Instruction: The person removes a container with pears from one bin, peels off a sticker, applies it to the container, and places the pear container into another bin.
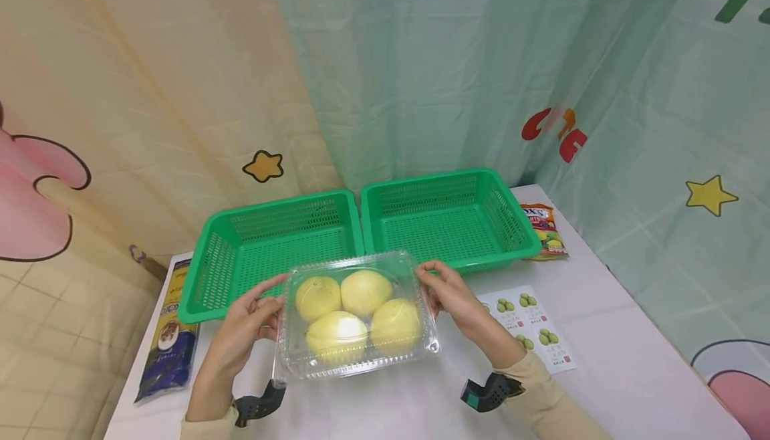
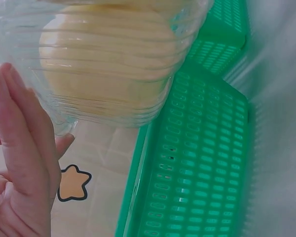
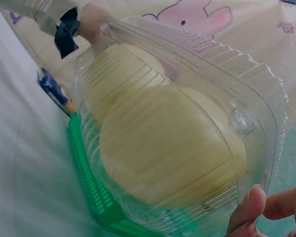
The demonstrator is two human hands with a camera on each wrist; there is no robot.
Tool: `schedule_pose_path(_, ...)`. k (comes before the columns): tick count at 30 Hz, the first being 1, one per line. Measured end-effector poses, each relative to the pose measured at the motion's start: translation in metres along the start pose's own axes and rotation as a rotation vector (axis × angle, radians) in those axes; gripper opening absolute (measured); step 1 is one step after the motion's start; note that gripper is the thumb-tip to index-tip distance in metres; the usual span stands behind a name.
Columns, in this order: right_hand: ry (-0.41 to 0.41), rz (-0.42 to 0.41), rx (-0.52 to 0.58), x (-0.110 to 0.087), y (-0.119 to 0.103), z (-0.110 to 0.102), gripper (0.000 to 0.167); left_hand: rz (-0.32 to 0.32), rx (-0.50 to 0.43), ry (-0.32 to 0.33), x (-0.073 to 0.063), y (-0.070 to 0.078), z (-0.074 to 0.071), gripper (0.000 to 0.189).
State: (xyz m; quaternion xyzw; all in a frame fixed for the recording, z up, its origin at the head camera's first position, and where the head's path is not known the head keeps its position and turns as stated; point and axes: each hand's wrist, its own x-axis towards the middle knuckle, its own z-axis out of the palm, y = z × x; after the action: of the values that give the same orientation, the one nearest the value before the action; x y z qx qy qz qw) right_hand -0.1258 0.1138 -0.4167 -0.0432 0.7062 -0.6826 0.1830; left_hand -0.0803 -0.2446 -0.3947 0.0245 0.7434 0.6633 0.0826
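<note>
A clear plastic clamshell box (image 1: 355,366) of several round, pale-yellow fruits (image 1: 337,337) is held up in front of the baskets, its lid closed. My left hand (image 1: 240,333) grips its left side, while my right hand (image 1: 454,299) pinches the upper right edge. In the left wrist view, the fingers (image 2: 24,128) lie along the box's side. The right wrist view has the thumb (image 3: 249,207) against the rim at the lower right. Part of the fingers on both sides is hidden behind the box.
Two green plastic baskets, a left one (image 1: 198,279) and a right one (image 1: 451,229), stand side by side at the back of the white table (image 1: 613,346). A blue-and-yellow packet (image 1: 171,340) lies left, a candy bag (image 1: 547,233) right. Near the right forearm is a printed sheet (image 1: 535,326).
</note>
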Motion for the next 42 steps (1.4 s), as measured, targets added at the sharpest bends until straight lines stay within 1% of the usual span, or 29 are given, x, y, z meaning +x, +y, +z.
schedule_pose_path(7,-0.002,-0.001,0.007,-0.003,0.002,0.000,0.033,0.003,-0.016,-0.002,-0.002,-0.001,0.001,0.056)
schedule_pose_path(14,0.001,0.002,-0.008,-0.002,0.002,-0.001,0.033,0.009,-0.015,0.011,-0.003,-0.001,0.002,0.050)
schedule_pose_path(21,-0.003,0.001,-0.010,-0.002,0.003,-0.002,0.033,0.000,-0.026,-0.002,-0.004,0.000,0.004,0.058)
schedule_pose_path(28,0.001,0.009,-0.006,-0.006,0.008,-0.004,0.034,-0.003,-0.040,-0.022,-0.004,-0.002,0.005,0.059)
schedule_pose_path(32,0.003,0.009,-0.007,-0.006,0.011,-0.006,0.033,-0.025,-0.025,-0.024,-0.004,-0.003,0.008,0.061)
schedule_pose_path(35,0.009,0.010,-0.010,-0.007,0.014,-0.007,0.032,-0.056,-0.007,-0.009,-0.004,-0.004,0.010,0.061)
schedule_pose_path(39,0.010,0.008,-0.016,-0.008,0.017,-0.007,0.034,-0.104,0.014,0.017,-0.006,-0.009,0.013,0.060)
schedule_pose_path(42,0.005,0.006,-0.020,-0.008,0.021,-0.007,0.036,-0.125,0.024,0.019,-0.008,-0.013,0.016,0.059)
